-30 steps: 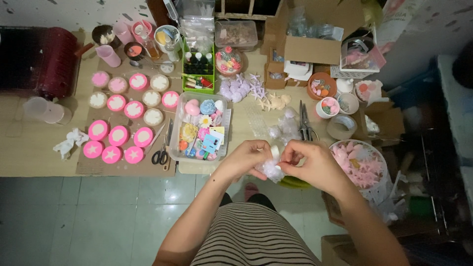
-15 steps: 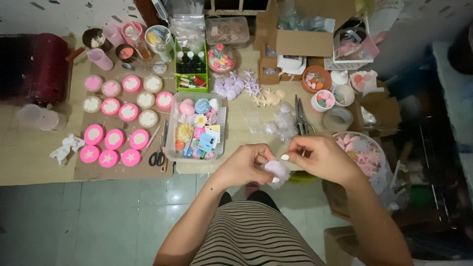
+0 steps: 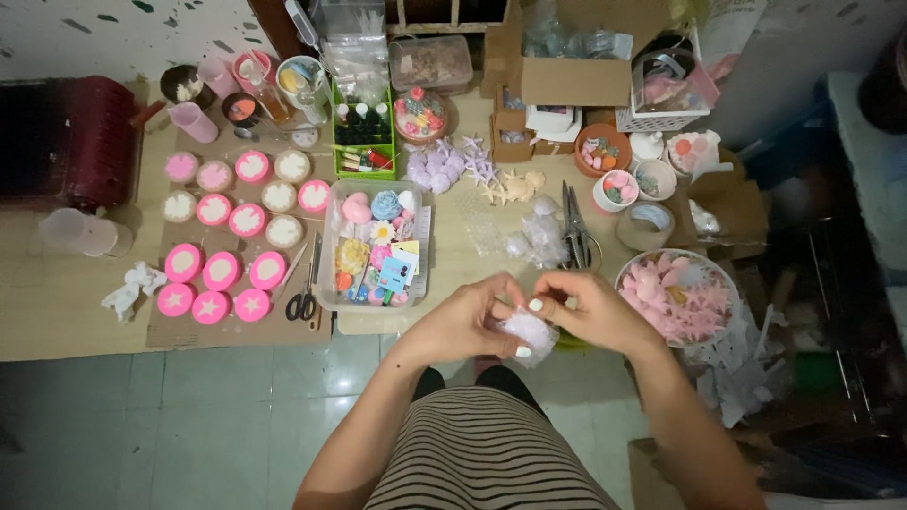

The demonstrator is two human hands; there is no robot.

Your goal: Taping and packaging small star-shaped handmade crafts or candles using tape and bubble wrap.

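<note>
At 6 o'clock of the tray (image 3: 333, 247), my left hand (image 3: 463, 324) and right hand (image 3: 590, 310) together pinch a white puff (image 3: 531, 335); scissors (image 3: 304, 300) at 9 o'clock.

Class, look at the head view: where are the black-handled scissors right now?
The scissors lie left of centre on the cardboard sheet, between the pink lids and the clear tray.

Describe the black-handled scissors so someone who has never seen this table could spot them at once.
Start at the clear plastic tray of small colourful trinkets in the middle of the low table. Just left of its lower corner, on the brown cardboard sheet carrying the round pink lids, lie the scissors. Their black looped handles point toward the person, unlike the all-metal pair farther right.
</note>
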